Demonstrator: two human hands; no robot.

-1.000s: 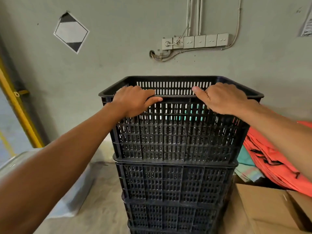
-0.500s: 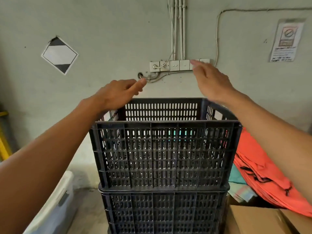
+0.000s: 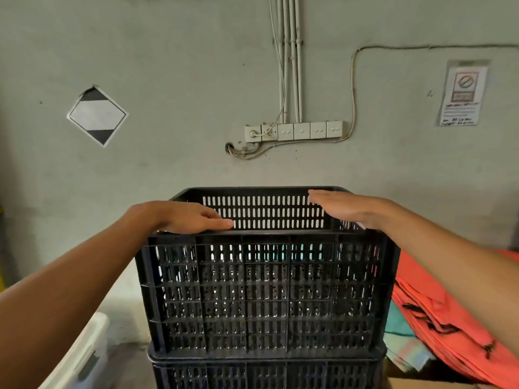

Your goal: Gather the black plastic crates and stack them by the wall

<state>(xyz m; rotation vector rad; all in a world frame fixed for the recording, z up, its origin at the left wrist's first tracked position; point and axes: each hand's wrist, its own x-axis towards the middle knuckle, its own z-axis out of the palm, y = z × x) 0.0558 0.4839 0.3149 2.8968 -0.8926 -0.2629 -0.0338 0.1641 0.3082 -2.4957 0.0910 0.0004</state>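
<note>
A black slotted plastic crate [image 3: 266,299] sits on top of another black crate [image 3: 266,372], stacked right in front of the grey wall [image 3: 168,66]. My left hand [image 3: 185,217] lies palm down on the near-left part of the top crate's rim, fingers stretched flat and gripping nothing. My right hand [image 3: 348,209] is flat over the crate's right side, fingers straight; whether it touches the rim is unclear. The lower part of the stack is cut off by the frame's bottom edge.
A pile of orange cloth [image 3: 438,313] lies right of the stack, with a cardboard box [image 3: 421,384] below it. A white plastic bin [image 3: 81,357] stands at lower left. A switch panel with cables [image 3: 295,131] hangs on the wall above the crates.
A second ago both hands gripped the top crate's near rim. They let go and lifted above it, and now they have come back down flat over the rim. The view has tilted upward.
</note>
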